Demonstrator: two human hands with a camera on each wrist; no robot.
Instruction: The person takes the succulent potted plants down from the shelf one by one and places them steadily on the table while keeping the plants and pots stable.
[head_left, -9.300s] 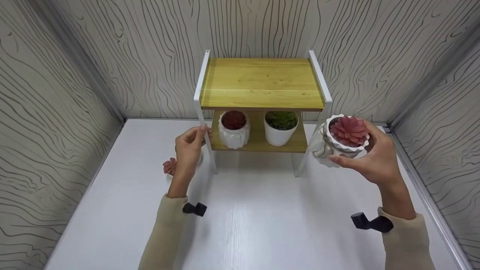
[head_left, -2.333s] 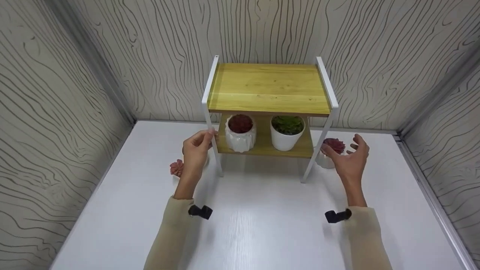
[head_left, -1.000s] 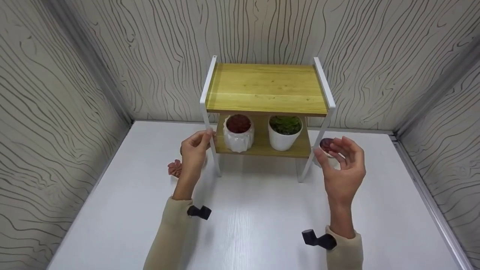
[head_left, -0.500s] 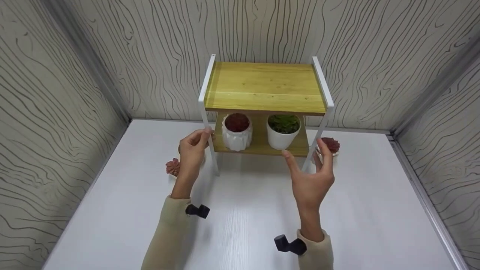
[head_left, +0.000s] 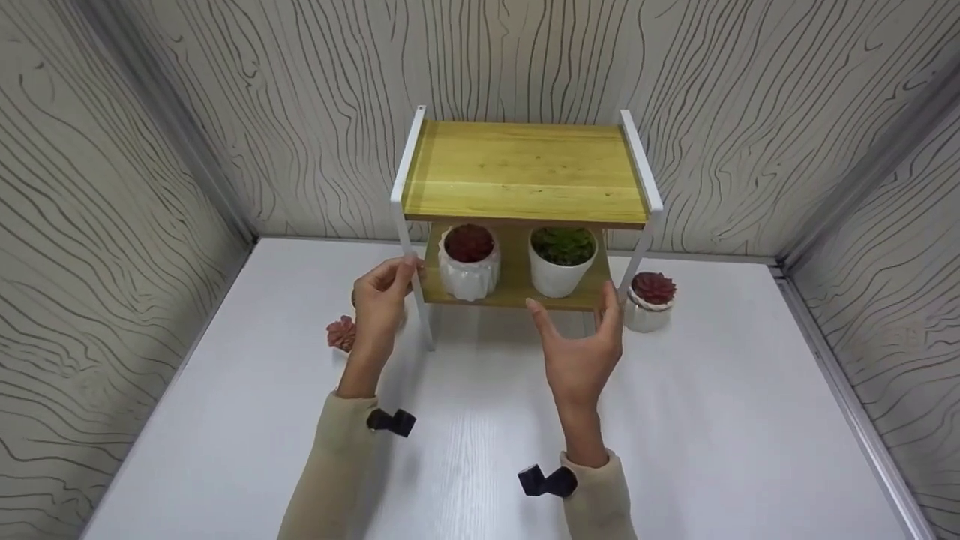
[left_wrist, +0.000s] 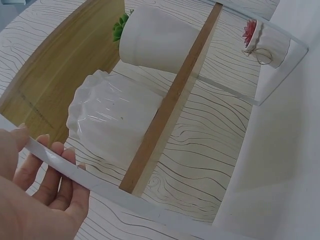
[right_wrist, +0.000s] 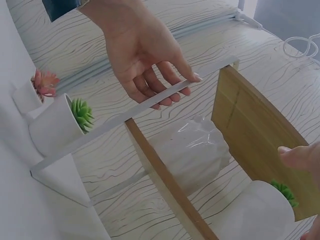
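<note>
A small two-tier rack with wooden boards [head_left: 525,172] and a white frame stands on the white table. My left hand [head_left: 377,300] grips the rack's left post [left_wrist: 100,186] between thumb and fingers. On the lower board are a fluted white pot [head_left: 470,279] with a dark red succulent and a smooth white pot [head_left: 556,277] with a green succulent [head_left: 562,245]. My right hand [head_left: 583,360] is just in front of the smooth pot, thumb and fingers spread apart, holding nothing. In the right wrist view, only part of this hand [right_wrist: 306,160] shows.
Right of the rack, a twine-tied pot [left_wrist: 270,47] with a red succulent [head_left: 653,288] stands on the table. At left, partly behind my left arm, are a pink succulent [head_left: 341,333] in a white pot and a white pot [right_wrist: 52,125] with a green succulent. Patterned walls enclose the table.
The twine-tied pot, earlier in my right hand, now stands on the table right of the rack. My right hand has moved left to the green succulent's pot. My left hand stays on the post.
</note>
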